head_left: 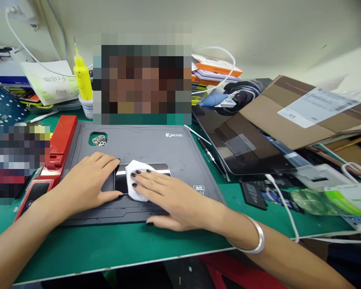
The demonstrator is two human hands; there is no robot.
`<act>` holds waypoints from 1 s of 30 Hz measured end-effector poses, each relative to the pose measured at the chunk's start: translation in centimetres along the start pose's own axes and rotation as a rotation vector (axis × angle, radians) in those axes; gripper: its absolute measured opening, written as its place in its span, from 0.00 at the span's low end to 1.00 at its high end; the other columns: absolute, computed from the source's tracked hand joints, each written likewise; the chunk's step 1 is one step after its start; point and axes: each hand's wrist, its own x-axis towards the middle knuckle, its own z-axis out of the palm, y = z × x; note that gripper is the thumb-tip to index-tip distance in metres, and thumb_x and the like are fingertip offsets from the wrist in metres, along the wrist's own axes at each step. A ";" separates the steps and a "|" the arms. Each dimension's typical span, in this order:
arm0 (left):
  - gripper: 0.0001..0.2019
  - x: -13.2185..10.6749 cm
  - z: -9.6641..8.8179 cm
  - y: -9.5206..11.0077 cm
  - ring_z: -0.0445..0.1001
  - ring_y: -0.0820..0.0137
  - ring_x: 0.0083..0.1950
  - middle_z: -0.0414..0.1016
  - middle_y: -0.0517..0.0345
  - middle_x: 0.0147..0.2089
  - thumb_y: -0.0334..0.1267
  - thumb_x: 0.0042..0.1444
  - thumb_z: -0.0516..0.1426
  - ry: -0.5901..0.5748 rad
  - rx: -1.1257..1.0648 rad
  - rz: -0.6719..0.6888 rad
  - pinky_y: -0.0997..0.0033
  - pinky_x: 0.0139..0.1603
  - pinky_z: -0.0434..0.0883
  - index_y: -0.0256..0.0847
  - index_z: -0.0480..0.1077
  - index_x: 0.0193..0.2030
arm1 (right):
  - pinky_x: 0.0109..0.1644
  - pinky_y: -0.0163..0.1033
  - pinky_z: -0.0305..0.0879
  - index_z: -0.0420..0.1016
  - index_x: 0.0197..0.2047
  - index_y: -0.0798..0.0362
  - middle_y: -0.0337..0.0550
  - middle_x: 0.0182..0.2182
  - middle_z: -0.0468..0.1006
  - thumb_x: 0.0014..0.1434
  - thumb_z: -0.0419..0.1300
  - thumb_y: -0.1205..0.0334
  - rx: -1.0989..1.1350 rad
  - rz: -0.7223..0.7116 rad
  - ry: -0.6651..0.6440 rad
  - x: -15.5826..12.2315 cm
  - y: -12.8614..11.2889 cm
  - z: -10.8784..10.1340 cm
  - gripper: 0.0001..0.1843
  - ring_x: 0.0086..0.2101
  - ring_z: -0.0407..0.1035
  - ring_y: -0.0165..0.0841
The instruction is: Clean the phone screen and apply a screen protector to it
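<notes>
Since both hands are pushing down flat, a small slip could happen fast. The left hand (87, 184) lies spread out, with its fingers at the edge of a dark glass phone (122, 179). The right hand (171, 198) is spread too, pressing a white cloth (136, 180) onto the phone, and nothing is pinched. The phone sits on a gray mat (144, 144) on a green counter (108, 251). If the cloth is pushed too hard, the phone could slide out from under the left hand. Any grit caught in the cloth could scratch the glass. A metal bangle (254, 241) on the right wrist could scrape things too. A yellow glue bottle (82, 78) stands just past the mat, and a bump could tip it over and make a sticky mess.
</notes>
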 end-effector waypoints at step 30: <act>0.29 0.0 -0.6 -0.1 0.69 0.50 0.59 0.72 0.43 0.59 0.52 0.55 0.63 -0.029 -0.038 -0.041 0.47 0.57 0.71 0.37 0.69 0.58 | 0.63 0.52 0.67 0.72 0.56 0.64 0.62 0.59 0.72 0.65 0.60 0.57 -0.060 0.047 0.160 -0.4 1.5 -0.9 0.22 0.61 0.65 0.47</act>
